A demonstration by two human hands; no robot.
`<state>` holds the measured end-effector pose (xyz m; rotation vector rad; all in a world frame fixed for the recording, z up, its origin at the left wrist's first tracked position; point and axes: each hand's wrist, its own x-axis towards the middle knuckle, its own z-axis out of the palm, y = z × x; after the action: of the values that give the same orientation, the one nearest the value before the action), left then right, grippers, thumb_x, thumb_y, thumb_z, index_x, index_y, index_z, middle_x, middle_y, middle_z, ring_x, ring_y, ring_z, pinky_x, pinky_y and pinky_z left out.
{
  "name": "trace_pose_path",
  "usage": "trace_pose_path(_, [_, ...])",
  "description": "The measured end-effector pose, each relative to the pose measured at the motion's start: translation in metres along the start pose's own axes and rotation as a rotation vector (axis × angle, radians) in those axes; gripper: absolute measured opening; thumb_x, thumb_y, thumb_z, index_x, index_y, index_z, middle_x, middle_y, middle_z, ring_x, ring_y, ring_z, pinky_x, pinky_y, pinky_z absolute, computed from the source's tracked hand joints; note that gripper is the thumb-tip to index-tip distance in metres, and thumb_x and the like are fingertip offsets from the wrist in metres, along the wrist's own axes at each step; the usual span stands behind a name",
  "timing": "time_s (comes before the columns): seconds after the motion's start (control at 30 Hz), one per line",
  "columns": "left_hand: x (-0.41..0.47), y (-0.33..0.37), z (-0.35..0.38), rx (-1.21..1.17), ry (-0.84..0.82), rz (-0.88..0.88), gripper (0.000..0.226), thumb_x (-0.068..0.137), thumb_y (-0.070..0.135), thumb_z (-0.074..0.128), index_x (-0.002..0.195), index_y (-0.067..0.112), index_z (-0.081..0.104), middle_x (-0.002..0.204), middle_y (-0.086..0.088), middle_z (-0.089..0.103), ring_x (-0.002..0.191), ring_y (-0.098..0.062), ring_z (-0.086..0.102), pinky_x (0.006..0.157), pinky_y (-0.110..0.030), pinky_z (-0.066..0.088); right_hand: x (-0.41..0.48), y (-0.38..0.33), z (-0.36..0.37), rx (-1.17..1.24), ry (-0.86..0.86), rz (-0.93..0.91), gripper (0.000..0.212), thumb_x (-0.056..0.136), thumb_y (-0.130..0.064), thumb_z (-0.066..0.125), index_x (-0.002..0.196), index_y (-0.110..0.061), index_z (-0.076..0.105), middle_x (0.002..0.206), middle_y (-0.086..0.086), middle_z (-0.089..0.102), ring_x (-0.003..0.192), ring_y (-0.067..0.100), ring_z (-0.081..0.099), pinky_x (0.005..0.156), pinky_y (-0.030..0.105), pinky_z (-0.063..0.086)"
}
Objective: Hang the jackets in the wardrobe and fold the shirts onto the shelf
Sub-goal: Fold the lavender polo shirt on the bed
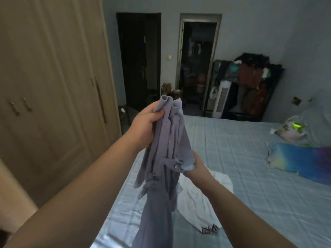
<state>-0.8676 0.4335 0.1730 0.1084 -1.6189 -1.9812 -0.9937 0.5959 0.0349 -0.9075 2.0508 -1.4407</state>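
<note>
A lilac button shirt (168, 144) hangs bunched in the air over the bed. My left hand (145, 126) grips it just below the collar, which sticks up above my fingers. My right hand (196, 167) pinches a sleeve cuff lower down on the shirt's right side. The shirt's tail droops past the bottom of the view. A white garment (202, 199) with a dark patterned hem lies flat on the bed behind the shirt. The beige wardrobe (53, 86) stands at the left with its doors closed.
The bed (259, 185) with a pale blue checked sheet fills the right. A multicoloured cloth (302, 161) and a plastic bag (290, 129) lie near its head. A cluttered dark rack (254, 86), a white tower fan (221, 99) and two dark doorways stand at the far wall.
</note>
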Motion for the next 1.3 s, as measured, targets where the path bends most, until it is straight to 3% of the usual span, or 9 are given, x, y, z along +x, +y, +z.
trace_pose_path(0.17, [-0.009, 0.022, -0.014, 0.180, -0.045, 0.044, 0.037, 0.092, 0.037, 0.060, 0.127, 0.027, 0.065, 0.129, -0.006, 0.064, 0.121, -0.027, 0.061, 0.096, -0.043, 0.049, 0.002, -0.010, 0.021, 0.305, -0.306, 0.028, 0.037, 0.092, -0.015, 0.068, 0.128, -0.021, 0.064, 0.123, 0.001, 0.070, 0.116, 0.021, 0.065, 0.098, 0.038, 0.053])
trace_pose_path(0.37, [-0.022, 0.043, -0.028, 0.476, -0.044, 0.052, 0.025, 0.097, 0.021, 0.051, 0.112, 0.032, 0.067, 0.112, 0.004, 0.066, 0.103, -0.014, 0.064, 0.082, -0.031, 0.052, 0.012, -0.039, 0.007, 0.472, -0.047, -0.019, 0.021, 0.101, -0.005, 0.045, 0.114, -0.017, 0.057, 0.095, 0.001, 0.073, 0.079, 0.007, 0.073, 0.063, 0.020, 0.056])
trace_pose_path(0.53, [-0.019, 0.067, -0.040, 0.911, -0.107, 0.041, 0.031, 0.096, 0.019, 0.060, 0.119, 0.039, 0.057, 0.112, 0.012, 0.062, 0.104, -0.004, 0.060, 0.084, -0.023, 0.048, 0.003, -0.052, -0.052, -0.014, 0.004, -0.131, 0.017, 0.103, -0.037, 0.047, 0.107, -0.046, 0.061, 0.112, -0.010, 0.068, 0.108, 0.013, 0.064, 0.091, 0.038, 0.054])
trace_pose_path(0.73, [0.004, 0.062, -0.028, 1.270, -0.201, 0.068, 0.040, 0.091, 0.014, 0.065, 0.126, 0.033, 0.056, 0.111, 0.015, 0.060, 0.096, 0.007, 0.053, 0.076, -0.016, 0.040, -0.009, -0.078, -0.130, -0.406, 0.205, -0.270, 0.017, 0.098, -0.025, 0.056, 0.088, -0.033, 0.046, 0.072, 0.002, 0.063, 0.064, 0.013, 0.055, 0.058, 0.028, 0.043])
trace_pose_path(0.83, [0.014, 0.046, -0.015, 1.282, -0.192, 0.074, 0.038, 0.091, 0.020, 0.066, 0.125, 0.034, 0.057, 0.109, 0.016, 0.061, 0.096, 0.002, 0.055, 0.074, -0.017, 0.039, -0.016, -0.079, -0.158, -0.441, 0.132, -0.198, 0.018, 0.095, -0.015, 0.061, 0.093, -0.030, 0.050, 0.086, 0.013, 0.070, 0.078, 0.030, 0.063, 0.070, 0.036, 0.045])
trace_pose_path(0.97, [0.022, 0.026, 0.013, 1.260, -0.219, 0.071, 0.016, 0.096, 0.026, 0.059, 0.105, 0.039, 0.057, 0.103, 0.012, 0.062, 0.097, -0.009, 0.059, 0.074, -0.026, 0.045, -0.027, -0.075, -0.188, -0.612, -0.115, 0.016, 0.036, 0.089, -0.013, 0.064, 0.118, -0.032, 0.056, 0.101, -0.007, 0.065, 0.093, 0.012, 0.061, 0.078, 0.027, 0.044])
trace_pose_path(1.07, [0.029, 0.010, 0.047, 1.249, -0.271, 0.047, 0.015, 0.101, 0.029, 0.052, 0.108, 0.042, 0.053, 0.111, 0.009, 0.061, 0.103, -0.012, 0.058, 0.080, -0.032, 0.046, -0.040, -0.069, -0.213, -0.800, -0.240, 0.104, 0.026, 0.081, -0.021, 0.061, 0.098, -0.039, 0.067, 0.098, -0.016, 0.066, 0.096, 0.010, 0.061, 0.080, 0.031, 0.045])
trace_pose_path(1.13, [0.033, 0.000, 0.080, 1.172, -0.314, 0.059, 0.016, 0.103, 0.030, 0.048, 0.112, 0.043, 0.052, 0.112, 0.015, 0.060, 0.104, -0.005, 0.058, 0.080, -0.029, 0.047, -0.051, -0.060, -0.236, -0.858, -0.273, 0.148, 0.020, 0.077, -0.021, 0.057, 0.083, -0.033, 0.072, 0.087, -0.011, 0.071, 0.091, 0.015, 0.064, 0.077, 0.036, 0.051])
trace_pose_path(1.3, [0.041, -0.029, 0.166, 1.030, -0.318, 0.071, 0.041, 0.097, 0.027, 0.059, 0.121, 0.057, 0.044, 0.108, 0.021, 0.059, 0.097, 0.002, 0.061, 0.071, -0.018, 0.051, -0.074, -0.014, -0.316, -0.725, -0.087, 0.165, 0.018, 0.086, -0.022, 0.057, 0.102, -0.027, 0.064, 0.104, -0.007, 0.065, 0.099, 0.013, 0.059, 0.090, 0.038, 0.048])
